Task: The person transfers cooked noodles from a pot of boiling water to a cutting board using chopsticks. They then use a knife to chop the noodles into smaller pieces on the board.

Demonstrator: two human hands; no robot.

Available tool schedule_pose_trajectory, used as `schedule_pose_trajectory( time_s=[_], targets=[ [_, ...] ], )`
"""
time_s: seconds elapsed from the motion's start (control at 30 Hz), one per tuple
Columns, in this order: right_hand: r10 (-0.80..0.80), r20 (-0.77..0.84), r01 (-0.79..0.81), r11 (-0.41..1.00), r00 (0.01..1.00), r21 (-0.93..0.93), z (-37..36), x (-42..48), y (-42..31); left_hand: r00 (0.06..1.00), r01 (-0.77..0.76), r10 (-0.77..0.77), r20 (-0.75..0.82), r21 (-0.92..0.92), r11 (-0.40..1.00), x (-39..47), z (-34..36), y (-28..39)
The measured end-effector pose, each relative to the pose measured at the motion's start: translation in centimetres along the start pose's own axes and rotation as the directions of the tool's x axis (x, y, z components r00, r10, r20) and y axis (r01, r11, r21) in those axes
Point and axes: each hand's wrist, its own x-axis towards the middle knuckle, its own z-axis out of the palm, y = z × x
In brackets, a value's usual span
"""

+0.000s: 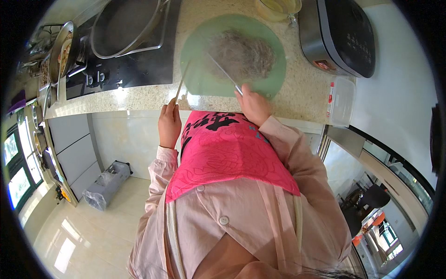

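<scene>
A round green cutting board (202, 82) lies on the speckled countertop. On it sits a heap of fine greyish-brown strands (244, 55); what they are I cannot tell. My left hand (169, 122), at the counter's front edge, grips a thin light-brown stick (182, 82), perhaps a chopstick, whose tip reaches the board's left rim. My right hand (256, 106) is closed around the end of a slim metal utensil (224, 71), possibly a knife seen edge-on. That utensil points up and left over the board, its far end beside the heap's left side.
A large pan (127, 28) stands on the black cooktop (139, 71) at left, with a smaller pan of food (62, 55) beyond. A glass bowl (277, 10) is behind the board. At right are a black-lidded appliance (336, 38) and a clear plastic container (341, 101).
</scene>
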Motion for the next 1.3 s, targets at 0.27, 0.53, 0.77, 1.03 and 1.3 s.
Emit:
schedule_pose_trajectory(
  time_s=[0.27, 0.53, 0.77, 1.03, 1.3],
  targets=[
    [0.106, -0.017, -0.106, 0.994, 0.994, -0.024, -1.6, 0.4, 1.5, 0.999, -0.038, 0.038, 0.012, -0.009, 0.999, 0.4, 0.3, 0.3],
    [0.16, -0.023, -0.161, 0.987, 0.987, -0.022, -4.5, 0.7, 2.0, 0.997, -0.057, 0.06, 0.053, -0.046, 0.997, 1.7, 1.3, 1.7],
    [0.221, 0.04, -0.214, 0.967, 0.974, -0.136, -6.2, 1.1, 3.1, 0.995, -0.078, 0.08, 0.051, -0.056, 0.995, 2.4, 1.6, 2.1],
    [0.216, -0.031, -0.218, 0.955, 0.976, -0.203, -4.8, 1.5, 8.4, 0.995, -0.092, 0.094, 0.038, -0.054, 0.994, 2.5, 2.4, 2.0],
    [0.229, -0.018, -0.228, 0.954, 0.973, -0.194, -5.8, 2.6, 12.5, 0.998, -0.056, 0.058, 0.033, -0.052, 0.997, 2.1, 2.3, 2.1]
  ],
)
